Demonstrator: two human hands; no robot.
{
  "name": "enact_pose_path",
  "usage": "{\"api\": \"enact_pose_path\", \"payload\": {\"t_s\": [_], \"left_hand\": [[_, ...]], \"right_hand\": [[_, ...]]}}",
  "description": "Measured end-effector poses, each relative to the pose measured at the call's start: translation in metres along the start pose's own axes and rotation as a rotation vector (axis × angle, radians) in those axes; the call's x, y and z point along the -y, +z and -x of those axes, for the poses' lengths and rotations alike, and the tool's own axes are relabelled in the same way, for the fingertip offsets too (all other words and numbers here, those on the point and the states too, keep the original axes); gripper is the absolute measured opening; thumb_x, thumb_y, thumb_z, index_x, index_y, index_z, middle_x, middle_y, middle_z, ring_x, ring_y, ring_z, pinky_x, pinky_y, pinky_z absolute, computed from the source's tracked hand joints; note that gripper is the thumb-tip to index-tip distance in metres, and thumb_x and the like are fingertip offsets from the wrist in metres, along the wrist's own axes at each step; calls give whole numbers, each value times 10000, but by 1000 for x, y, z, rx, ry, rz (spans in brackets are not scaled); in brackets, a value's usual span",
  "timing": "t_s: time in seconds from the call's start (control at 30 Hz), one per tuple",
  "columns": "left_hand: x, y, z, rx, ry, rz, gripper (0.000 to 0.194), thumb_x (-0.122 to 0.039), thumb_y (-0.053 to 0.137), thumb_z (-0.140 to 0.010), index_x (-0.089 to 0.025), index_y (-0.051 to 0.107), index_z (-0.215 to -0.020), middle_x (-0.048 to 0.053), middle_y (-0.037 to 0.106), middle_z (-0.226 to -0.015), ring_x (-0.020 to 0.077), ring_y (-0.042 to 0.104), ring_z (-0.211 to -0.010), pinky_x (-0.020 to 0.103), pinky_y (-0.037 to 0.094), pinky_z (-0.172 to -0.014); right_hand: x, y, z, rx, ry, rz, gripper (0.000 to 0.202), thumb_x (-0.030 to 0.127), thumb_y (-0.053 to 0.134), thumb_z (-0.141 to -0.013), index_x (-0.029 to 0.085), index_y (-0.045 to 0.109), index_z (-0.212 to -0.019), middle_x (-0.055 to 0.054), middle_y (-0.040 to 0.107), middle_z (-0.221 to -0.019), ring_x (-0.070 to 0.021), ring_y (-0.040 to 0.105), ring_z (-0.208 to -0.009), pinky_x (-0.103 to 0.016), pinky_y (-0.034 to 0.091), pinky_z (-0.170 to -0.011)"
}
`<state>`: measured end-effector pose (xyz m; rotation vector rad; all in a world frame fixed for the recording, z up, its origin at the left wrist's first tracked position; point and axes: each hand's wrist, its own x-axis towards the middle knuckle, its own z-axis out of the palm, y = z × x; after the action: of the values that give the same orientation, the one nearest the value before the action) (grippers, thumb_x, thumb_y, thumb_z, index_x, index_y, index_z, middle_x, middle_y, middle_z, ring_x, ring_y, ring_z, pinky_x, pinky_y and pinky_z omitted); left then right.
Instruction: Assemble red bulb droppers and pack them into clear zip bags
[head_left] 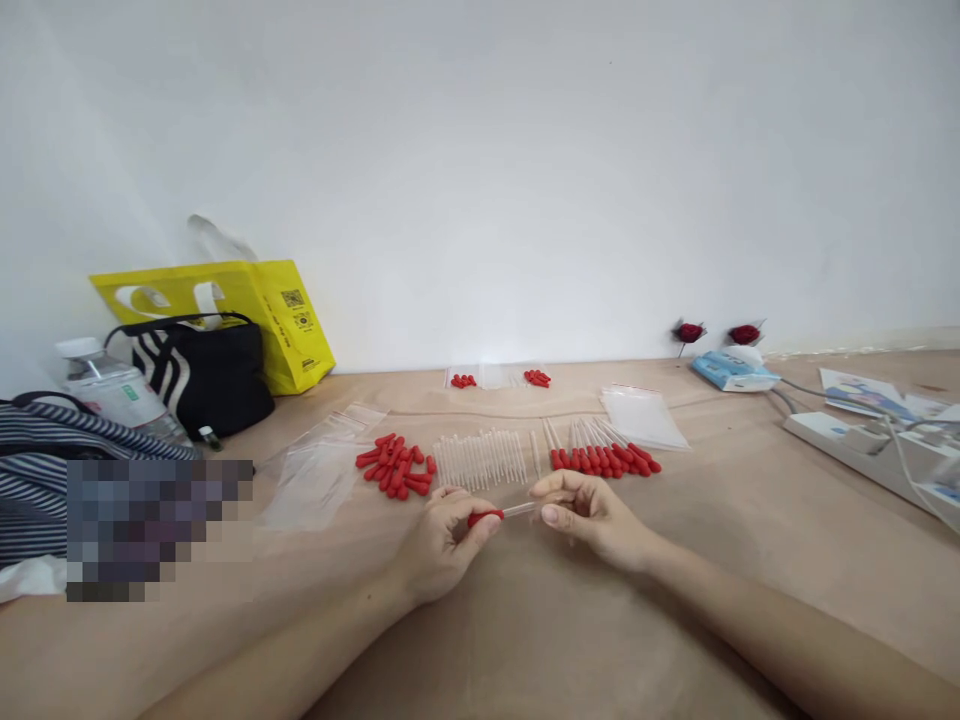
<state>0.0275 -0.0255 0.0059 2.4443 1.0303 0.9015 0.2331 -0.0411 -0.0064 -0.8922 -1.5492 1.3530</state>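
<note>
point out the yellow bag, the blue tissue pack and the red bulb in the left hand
yellow bag [298, 345]: head view, on its side panel
blue tissue pack [731, 374]: head view, on its front side
red bulb [484, 517]: head view, on its exposed middle, by the left hand's fingers [475, 541]

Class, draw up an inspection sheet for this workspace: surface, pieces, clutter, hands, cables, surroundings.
Surface: brown tabletop; spills: nothing seen.
Pieces: loose red bulbs left, clear tubes mid, red-ended tubes right.
Clutter: yellow bag, black bag, bottle, tissue pack.
Hands: left hand pinches a bulb with a tube; right hand at the tube's other end, grip unclear.
Cables: around the power strip, far right.
Surroundings: pale wall behind, two dark red flowers near it.
</note>
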Motion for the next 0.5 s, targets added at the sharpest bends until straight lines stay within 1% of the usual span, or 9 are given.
{"api": "enact_pose_path", "payload": {"t_s": [0.03, 0.1, 0.17, 0.2, 0.23, 0.27, 0.33, 0.43, 0.5], "left_hand": [[0, 0, -1, 9, -13, 9, 208, -266, 431, -831, -191, 600, -736, -26, 626, -644, 119, 533, -613, 321, 335, -800], [-1, -1, -2, 59, -13, 18, 234, -279, 420, -836, -191, 604, -722, -29, 613, -614, 121, 532, -602, 316, 347, -779], [-1, -2, -2, 104, 9, 28, 203, -295, 443, -825, -197, 614, -775, -18, 625, -658, 134, 551, -645, 316, 355, -773], [-1, -2, -2, 107, 21, 32, 177, -307, 473, -808, -202, 614, -828, -5, 639, -719, 149, 564, -701, 319, 359, -778], [0, -2, -1, 99, 30, 35, 181, -317, 507, -787, -205, 605, -891, 11, 647, -796, 166, 568, -768, 323, 361, -789], [1, -3, -1, 85, 32, 33, 224, -322, 538, -767, -207, 588, -952, 26, 645, -867, 181, 565, -828, 330, 362, -804], [4, -3, 0, 64, 21, 15, 286, -314, 566, -748, -206, 560, -1012, 39, 635, -923, 192, 560, -878, 343, 363, -829], [7, -2, 0, 53, -6, -16, 222, -271, 554, -758, -204, 571, -969, 28, 637, -883, 184, 569, -861, 342, 373, -824], [8, -1, 0, 53, -12, -24, 164, -251, 542, -765, -200, 584, -916, 24, 641, -865, 181, 572, -852, 339, 378, -813]], "right_hand": [[-2, 3, 0, -18, -5, -56, 343, 442, 634, -675, 176, 554, -877, 3, 570, -677, -95, 472, -575, -213, 354, -519], [-3, 9, -2, -69, -44, -72, 318, 459, 623, -678, 177, 565, -813, 9, 555, -660, -92, 461, -573, -214, 365, -532], [1, 10, -8, -139, -103, 8, 308, 476, 581, -707, 176, 569, -779, 8, 547, -670, -97, 472, -606, -225, 387, -587], [5, 6, -14, -184, -117, 79, 312, 482, 541, -735, 174, 568, -772, 3, 548, -680, -102, 481, -624, -229, 394, -610], [11, -1, -21, -227, -112, 171, 326, 487, 491, -763, 170, 566, -765, -1, 549, -677, -106, 487, -626, -231, 400, -615], [17, -11, -29, -269, -73, 288, 353, 479, 416, -803, 162, 571, -780, -4, 548, -657, -106, 488, -605, -229, 402, -598], [28, -37, -48, -392, 107, 616, 389, 430, 304, -848, 158, 579, -802, 0, 556, -610, -100, 479, -530, -213, 388, -527], [35, -71, -73, -414, 192, 758, 257, 323, 423, -793, 142, 599, -741, -24, 607, -654, -99, 496, -533, -200, 368, -510], [30, -82, -86, -401, 258, 853, 190, 268, 491, -735, 135, 605, -659, -36, 611, -609, -107, 495, -507, -205, 349, -482]]}}
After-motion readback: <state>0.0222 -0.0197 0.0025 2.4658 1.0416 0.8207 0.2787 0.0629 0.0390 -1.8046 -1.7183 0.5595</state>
